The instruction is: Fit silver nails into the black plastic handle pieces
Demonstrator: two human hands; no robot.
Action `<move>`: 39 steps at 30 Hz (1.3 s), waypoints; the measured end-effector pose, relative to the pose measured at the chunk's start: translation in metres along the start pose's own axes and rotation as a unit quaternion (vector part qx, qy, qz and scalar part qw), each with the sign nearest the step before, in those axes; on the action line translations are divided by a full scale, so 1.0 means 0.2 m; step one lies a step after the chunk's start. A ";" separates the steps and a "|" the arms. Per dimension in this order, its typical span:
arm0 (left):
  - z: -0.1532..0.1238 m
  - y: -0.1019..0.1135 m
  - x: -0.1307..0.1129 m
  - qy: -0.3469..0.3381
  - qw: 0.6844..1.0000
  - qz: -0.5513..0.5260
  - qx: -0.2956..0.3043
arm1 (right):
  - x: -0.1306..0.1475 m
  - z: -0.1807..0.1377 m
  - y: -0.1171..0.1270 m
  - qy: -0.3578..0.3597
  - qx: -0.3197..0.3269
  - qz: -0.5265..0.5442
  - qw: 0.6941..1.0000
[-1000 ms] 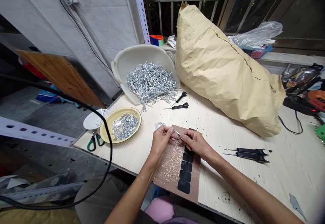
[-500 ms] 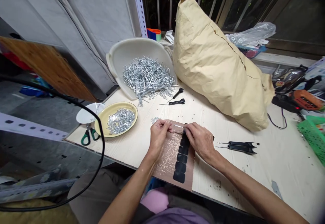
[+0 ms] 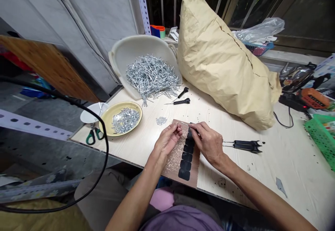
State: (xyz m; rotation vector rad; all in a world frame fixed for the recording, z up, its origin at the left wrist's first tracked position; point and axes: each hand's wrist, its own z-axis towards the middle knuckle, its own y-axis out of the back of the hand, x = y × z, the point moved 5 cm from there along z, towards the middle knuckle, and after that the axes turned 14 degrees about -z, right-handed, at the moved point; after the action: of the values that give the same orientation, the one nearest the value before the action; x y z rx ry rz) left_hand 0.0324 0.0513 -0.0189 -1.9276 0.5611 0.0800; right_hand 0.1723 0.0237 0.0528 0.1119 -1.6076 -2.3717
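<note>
My left hand (image 3: 170,136) is closed in a pinch at thumb and forefinger, with a tiny shiny piece at the fingertips, too small to name. My right hand (image 3: 208,142) is shut on a thin metal rod (image 3: 184,123), which points left toward the left fingertips; whether it has a handle is hidden by the fingers. Both hands are above a brown board (image 3: 193,175) with light specks. A column of black rounded squares (image 3: 186,165) lies along the board. Beyond it is a small pile of tiny metal pieces (image 3: 161,120).
A yellow dish (image 3: 104,121) holds small metal pieces. Behind it, a white basin (image 3: 119,54) holds many metal pins. Black-handled rods lie at the back (image 3: 181,101) and right (image 3: 246,146). A large paper sack (image 3: 222,59), green-handled scissors (image 3: 90,137) and a green basket (image 3: 318,140) stand around.
My left hand has drawn slightly away from the rod and its palm has turned up. The rod's tip now shows between the hands. The view has shifted a little.
</note>
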 end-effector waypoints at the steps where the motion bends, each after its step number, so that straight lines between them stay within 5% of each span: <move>1: 0.00 0.00 -0.01 -0.005 1.000 -0.008 -0.002 | 0.00 0.00 0.00 -0.002 -0.002 0.003 1.000; 13: -0.06 -0.03 -0.06 -0.171 0.974 0.149 -0.007 | 0.03 0.00 -0.03 0.029 -0.017 -0.052 0.998; 25: -0.05 -0.02 -0.03 -0.205 0.951 0.233 0.006 | 0.03 0.00 -0.02 0.056 -0.020 -0.122 0.991; 32: -0.08 -0.05 -0.08 -0.254 0.894 0.368 0.020 | 0.04 -0.01 -0.01 0.061 -0.035 -0.122 0.990; 39: -0.02 -0.02 -0.05 -0.110 0.965 0.228 0.071 | 0.00 -0.02 -0.02 0.069 -0.022 -0.080 0.994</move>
State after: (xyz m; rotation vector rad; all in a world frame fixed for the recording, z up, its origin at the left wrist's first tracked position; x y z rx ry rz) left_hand 0.0236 0.0524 -0.0112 -1.5937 0.8261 0.5289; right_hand 0.1732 0.0214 0.0476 0.4008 -1.5328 -2.4552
